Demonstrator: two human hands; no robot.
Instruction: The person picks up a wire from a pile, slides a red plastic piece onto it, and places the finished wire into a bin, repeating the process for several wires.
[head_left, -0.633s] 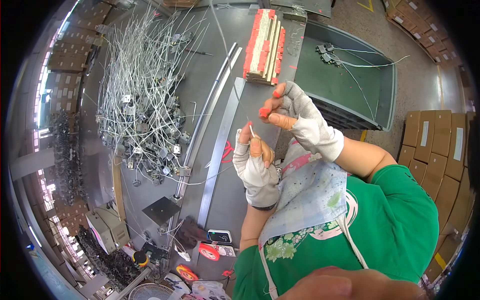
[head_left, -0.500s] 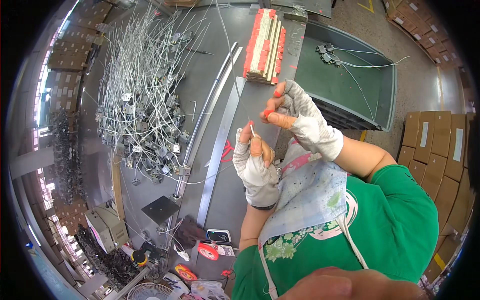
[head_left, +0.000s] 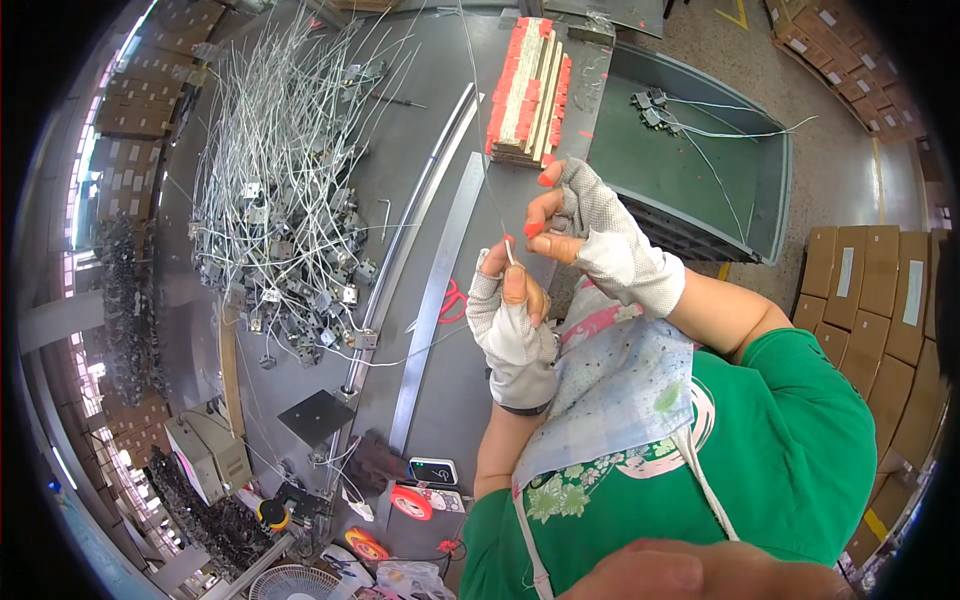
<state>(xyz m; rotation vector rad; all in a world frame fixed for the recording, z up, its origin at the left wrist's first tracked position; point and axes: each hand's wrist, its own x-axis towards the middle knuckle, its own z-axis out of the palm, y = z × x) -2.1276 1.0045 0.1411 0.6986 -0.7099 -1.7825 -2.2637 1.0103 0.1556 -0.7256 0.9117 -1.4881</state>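
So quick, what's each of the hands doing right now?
Left hand: closed, pinching a thin white wire.
Right hand: fingertips pinched on the same wire.

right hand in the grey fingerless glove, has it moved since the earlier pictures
No, barely. The right hand in the grey fingerless glove sits just below the red and white stacked block as before, fingertips pinching the thin wire above the left hand.

- A thin white wire (head_left: 508, 250) pinched at the left hand (head_left: 512, 325) is too fine to trace; how it meets the right hand (head_left: 590, 235) cannot be told.
- The tangled heap of wired metal parts (head_left: 285, 200) blurs into one mass; single pieces cannot be counted.
- Cardboard boxes (head_left: 880, 300) are cut off by the fisheye's dark rim.
- A small fan (head_left: 295, 583) is clipped by the lower edge.
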